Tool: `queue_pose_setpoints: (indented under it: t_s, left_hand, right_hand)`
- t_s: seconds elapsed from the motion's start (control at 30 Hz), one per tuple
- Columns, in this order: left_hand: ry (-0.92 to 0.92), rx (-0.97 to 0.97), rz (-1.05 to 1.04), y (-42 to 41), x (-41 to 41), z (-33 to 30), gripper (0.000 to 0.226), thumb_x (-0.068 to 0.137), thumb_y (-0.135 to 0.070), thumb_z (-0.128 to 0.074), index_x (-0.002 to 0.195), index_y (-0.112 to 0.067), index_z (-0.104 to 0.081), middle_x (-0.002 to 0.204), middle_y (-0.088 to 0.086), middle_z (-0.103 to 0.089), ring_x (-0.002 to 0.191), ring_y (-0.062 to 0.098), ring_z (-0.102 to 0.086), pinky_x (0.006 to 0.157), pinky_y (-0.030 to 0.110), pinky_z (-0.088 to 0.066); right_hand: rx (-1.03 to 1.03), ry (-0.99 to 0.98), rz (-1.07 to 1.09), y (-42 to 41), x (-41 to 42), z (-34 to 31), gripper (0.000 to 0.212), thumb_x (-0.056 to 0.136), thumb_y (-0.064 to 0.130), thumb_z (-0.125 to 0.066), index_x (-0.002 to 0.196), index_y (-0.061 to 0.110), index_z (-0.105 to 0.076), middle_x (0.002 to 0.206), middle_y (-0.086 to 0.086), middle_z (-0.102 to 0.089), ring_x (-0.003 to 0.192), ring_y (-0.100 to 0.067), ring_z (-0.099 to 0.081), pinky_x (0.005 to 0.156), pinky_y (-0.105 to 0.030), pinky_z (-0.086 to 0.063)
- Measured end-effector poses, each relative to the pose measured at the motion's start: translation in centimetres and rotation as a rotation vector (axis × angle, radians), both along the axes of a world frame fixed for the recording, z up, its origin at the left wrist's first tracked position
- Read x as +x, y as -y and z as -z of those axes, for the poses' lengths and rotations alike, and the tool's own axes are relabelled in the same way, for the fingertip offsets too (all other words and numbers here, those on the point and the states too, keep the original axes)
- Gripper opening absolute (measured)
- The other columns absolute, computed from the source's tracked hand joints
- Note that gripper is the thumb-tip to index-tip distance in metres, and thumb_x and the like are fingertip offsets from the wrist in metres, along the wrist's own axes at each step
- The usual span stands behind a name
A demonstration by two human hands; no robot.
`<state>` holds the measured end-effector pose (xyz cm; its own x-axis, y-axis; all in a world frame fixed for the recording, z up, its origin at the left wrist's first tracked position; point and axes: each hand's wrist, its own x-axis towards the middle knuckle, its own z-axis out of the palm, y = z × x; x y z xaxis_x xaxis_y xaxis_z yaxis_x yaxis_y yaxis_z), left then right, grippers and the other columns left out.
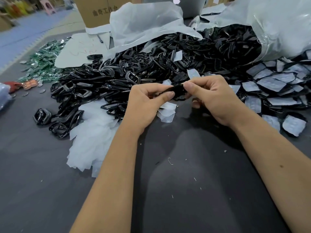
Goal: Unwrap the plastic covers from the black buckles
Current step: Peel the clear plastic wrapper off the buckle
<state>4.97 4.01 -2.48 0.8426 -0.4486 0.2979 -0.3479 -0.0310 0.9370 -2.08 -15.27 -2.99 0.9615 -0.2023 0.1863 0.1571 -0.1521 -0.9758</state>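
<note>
From the head camera, the left hand and right hand both pinch one black buckle between them, held above the dark table in front of the buckle heap. The thin cover could tear partway if pulled unevenly, leaving scraps stuck on.

Buckle heap lying mid-desk, spilling from bag at right rear; wrapped buckles lying right; peeled covers lying left-front; cardboard box standing behind.
</note>
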Motion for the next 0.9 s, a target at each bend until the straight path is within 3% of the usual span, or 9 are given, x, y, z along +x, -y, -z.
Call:
queue_pose_setpoints:
  t_s: [0.07, 0.17, 0.23, 0.4, 0.53, 0.63, 0.73, 0.9]
  left_hand:
    - [-0.144, -0.11, 0.034, -0.1, 0.0, -0.2, 0.017, 0.086, -0.004, -0.079, 0.099, -0.014, -0.081, 0.093, 0.01, -0.08, 0.086, 0.019, -0.074, 0.084, 0.037, -0.058]
    - [-0.303, -0.21, 0.041, -0.2, -0.1, -0.4, 0.012, 0.085, -0.015, -0.082, 0.097, -0.017, -0.081, 0.082, 0.003, -0.077, 0.067, 0.011, -0.065, 0.064, 0.024, -0.053]
    - [-0.409, -0.265, 0.053, -0.2, -0.1, -0.6, 0.015, 0.081, -0.026, -0.082, 0.092, -0.016, -0.081, 0.081, 0.003, -0.074, 0.066, 0.01, -0.059, 0.058, 0.019, -0.048]
    - [-0.529, -0.33, 0.099, -0.2, -0.1, -0.6, 0.019, 0.076, -0.027, -0.077, 0.089, -0.014, -0.079, 0.083, 0.002, -0.073, 0.07, 0.01, -0.063, 0.064, 0.018, -0.054]
    - [-0.559, -0.331, 0.045, 0.1, 0.2, -0.4, 0.014, 0.082, -0.029, -0.075, 0.082, -0.015, -0.08, 0.079, 0.002, -0.071, 0.065, 0.009, -0.06, 0.063, 0.019, -0.054]
    - [-0.551, -0.348, 0.046, 0.0, 0.4, -0.4, 0.017, 0.078, -0.033, -0.075, 0.08, -0.017, -0.079, 0.087, 0.002, -0.072, 0.075, 0.009, -0.061, 0.07, 0.02, -0.055]
    - [-0.495, -0.322, 0.034, -0.1, 0.5, -0.4, 0.014, 0.083, -0.032, -0.075, 0.083, -0.019, -0.08, 0.091, 0.001, -0.073, 0.081, 0.009, -0.061, 0.071, 0.02, -0.053]
    - [-0.413, -0.251, -0.094, 0.1, 0.4, -0.2, 0.022, 0.103, -0.027, -0.063, 0.096, -0.012, -0.077, 0.092, 0.01, -0.069, 0.079, 0.014, -0.062, 0.072, 0.023, -0.055]
  right_hand:
    - [0.145, -0.016, -0.034, -0.1, 0.0, -0.3, 0.017, 0.094, 0.03, -0.072, 0.086, 0.019, -0.083, 0.075, -0.004, -0.064, 0.068, -0.019, -0.053, 0.054, -0.022, -0.041]
    - [0.362, -0.034, -0.09, -0.6, 0.2, -0.6, 0.017, 0.087, 0.026, -0.074, 0.083, 0.012, -0.081, 0.074, -0.004, -0.066, 0.069, -0.013, -0.057, 0.054, -0.022, -0.04]
    - [0.459, -0.044, -0.114, -1.1, 0.2, -0.6, 0.017, 0.086, 0.022, -0.07, 0.078, 0.011, -0.081, 0.074, -0.005, -0.068, 0.066, -0.012, -0.056, 0.051, -0.019, -0.04]
    - [0.563, -0.063, -0.104, -1.2, 0.2, -0.7, 0.03, 0.099, 0.014, -0.063, 0.072, 0.009, -0.076, 0.075, -0.006, -0.067, 0.065, -0.013, -0.054, 0.05, -0.019, -0.041]
    - [0.549, -0.033, -0.187, -1.3, 0.4, -0.5, 0.015, 0.089, 0.018, -0.069, 0.087, 0.007, -0.079, 0.086, -0.005, -0.069, 0.074, -0.014, -0.057, 0.064, -0.023, -0.048]
    - [0.505, 0.024, -0.201, -1.2, 0.5, -0.1, 0.014, 0.089, 0.017, -0.069, 0.089, 0.01, -0.081, 0.092, -0.004, -0.069, 0.079, -0.013, -0.059, 0.073, -0.025, -0.051]
    - [0.391, 0.079, -0.169, -1.0, 0.5, 0.1, 0.015, 0.093, 0.013, -0.067, 0.089, 0.014, -0.081, 0.091, -0.007, -0.068, 0.078, -0.013, -0.059, 0.072, -0.025, -0.051]
    - [-0.316, 0.281, 0.188, -1.6, 0.7, 0.0, 0.01, 0.099, 0.007, -0.068, 0.098, 0.01, -0.078, 0.088, -0.004, -0.065, 0.072, -0.015, -0.059, 0.069, -0.03, -0.049]
